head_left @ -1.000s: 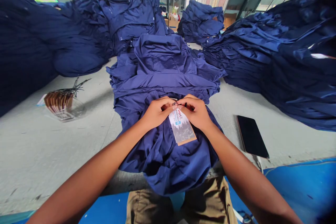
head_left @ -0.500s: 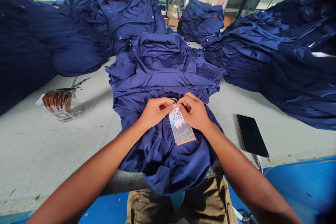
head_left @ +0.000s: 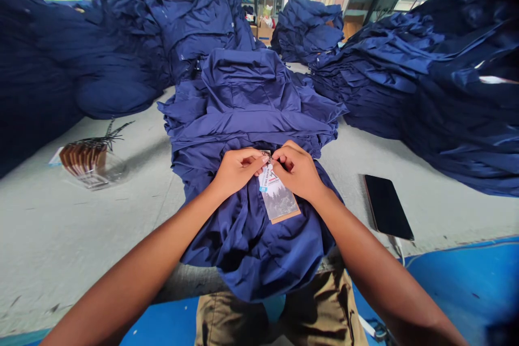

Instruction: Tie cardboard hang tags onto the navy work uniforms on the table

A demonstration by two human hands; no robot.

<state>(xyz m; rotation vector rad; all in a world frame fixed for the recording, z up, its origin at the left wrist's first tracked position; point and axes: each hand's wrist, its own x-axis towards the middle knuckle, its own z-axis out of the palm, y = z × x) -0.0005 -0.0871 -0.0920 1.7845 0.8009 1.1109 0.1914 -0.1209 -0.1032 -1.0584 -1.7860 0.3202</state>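
A navy garment (head_left: 251, 248) lies before me on the table, its near end hanging over the front edge. At its neck my left hand (head_left: 242, 169) and my right hand (head_left: 298, 170) meet, fingertips pinched close together on a thin dark hang-tag cord (head_left: 268, 157). Below the fingers dangles a paper hang tag (head_left: 279, 200) with a grey forest picture, a blue-and-white label and a brown card behind it. The tag rests on the cloth. My fingers partly hide the cord, so I cannot tell how it is fastened.
On the left of the table (head_left: 48, 238) stands a clear plastic holder (head_left: 99, 177) packed with brown tags (head_left: 83, 158) and dark cords. A black phone (head_left: 388, 206) with a white cable lies at right. Large navy garment piles (head_left: 405, 75) rise left, right and behind.
Both hands stay at the cord, with the fingertips slightly shifted and more of the cord showing between them. The tag has turned a little. The whole view has drifted slightly.
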